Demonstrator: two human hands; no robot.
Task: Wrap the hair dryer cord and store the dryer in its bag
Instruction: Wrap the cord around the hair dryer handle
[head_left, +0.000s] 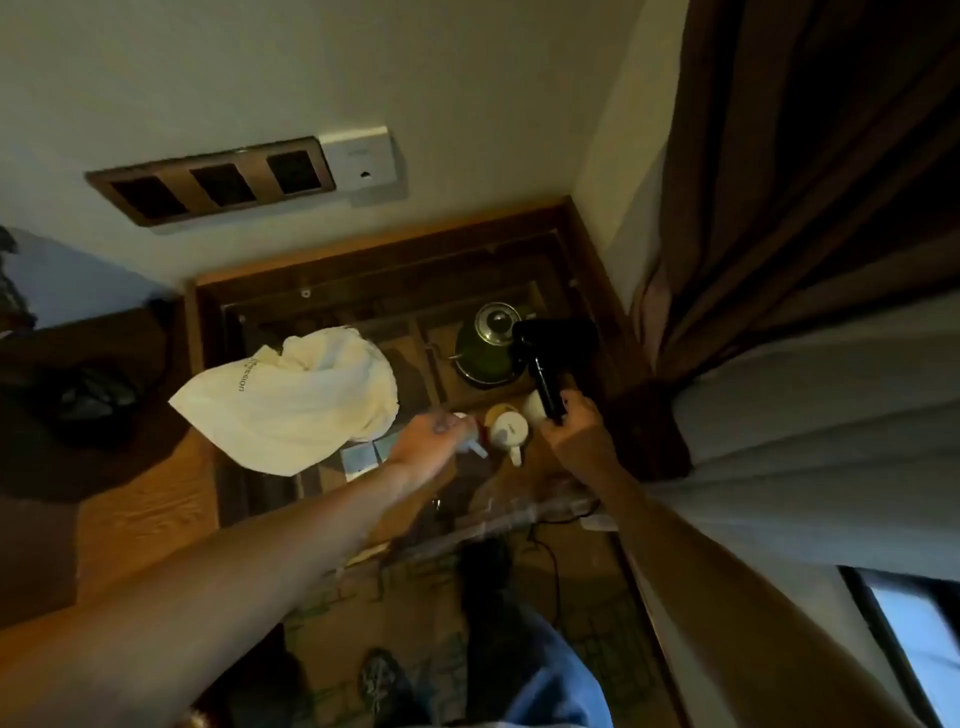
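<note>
A black hair dryer (545, 353) is held upright by its handle in my right hand (574, 423), above the right side of the wooden table (156, 514). Its thin black cord (550, 566) hangs down toward the floor below the table edge. The white cloth bag (296, 400) with dark lettering lies crumpled on the table's left half. My left hand (428, 441) reaches over the table just right of the bag, fingers curled near small items; whether it holds anything is unclear.
A green kettle (488, 343) stands behind the dryer. White cups (509, 431) sit between my hands. A brown socket panel (218, 179) and white switch (361, 161) are on the wall. Brown curtain (779, 182) hangs right. My shoe (379, 680) is on patterned floor.
</note>
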